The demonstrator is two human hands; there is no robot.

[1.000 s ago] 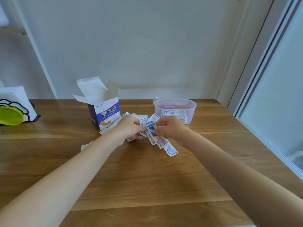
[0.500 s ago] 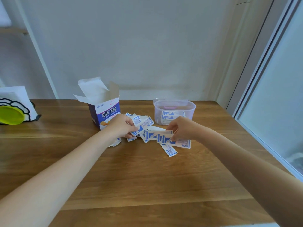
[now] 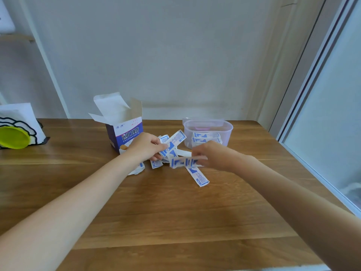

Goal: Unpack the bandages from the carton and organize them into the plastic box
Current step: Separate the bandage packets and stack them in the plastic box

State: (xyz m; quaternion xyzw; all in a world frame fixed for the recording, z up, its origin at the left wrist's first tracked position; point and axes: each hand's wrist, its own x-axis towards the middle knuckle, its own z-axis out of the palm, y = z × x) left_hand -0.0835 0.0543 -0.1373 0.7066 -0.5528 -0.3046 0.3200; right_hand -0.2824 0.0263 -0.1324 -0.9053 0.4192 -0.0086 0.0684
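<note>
1. Since half a second ago, the right hand (image 3: 212, 156) has drawn its small batch of bandages (image 3: 184, 162) back leftward, toward the loose pile; earlier that batch reached out further right, in front of the plastic box (image 3: 208, 126). The batch is motion-blurred, so a count is not possible.

2. Right hand: fingers curled, pinching the blurred batch just in front of the plastic box and slightly left of it.

3. Left hand (image 3: 145, 146): fingers curled around a fan of wrapped strips (image 3: 172, 142), just left of the plastic box and directly in front of the carton (image 3: 125, 132).

4. Carton: stands upright, well left of the plastic box, flaps open. Whether any bandages remain inside cannot be told from this angle.

5. Plastic box: lid off, standing at the far side of the wooden table (image 3: 175, 212). A layer of bandages already lies inside, seen through the translucent wall — a partial fill only.

6. Loose stock: a pile of strips (image 3: 168, 157) lies on the table between the carton and the plastic box; one single strip (image 3: 198, 176) lies apart, nearer the person than the box. A few more pieces show under the left wrist.

7. Assessment: unpacking appears largely done; organising is partway. Judged outstanding — both handfuls, the pile, and the stray strip all have to go into the plastic box.

8. Other items: a white holder with a yellow-green disc (image 3: 13, 136) sits far left of the plastic box, uninvolved.
</note>
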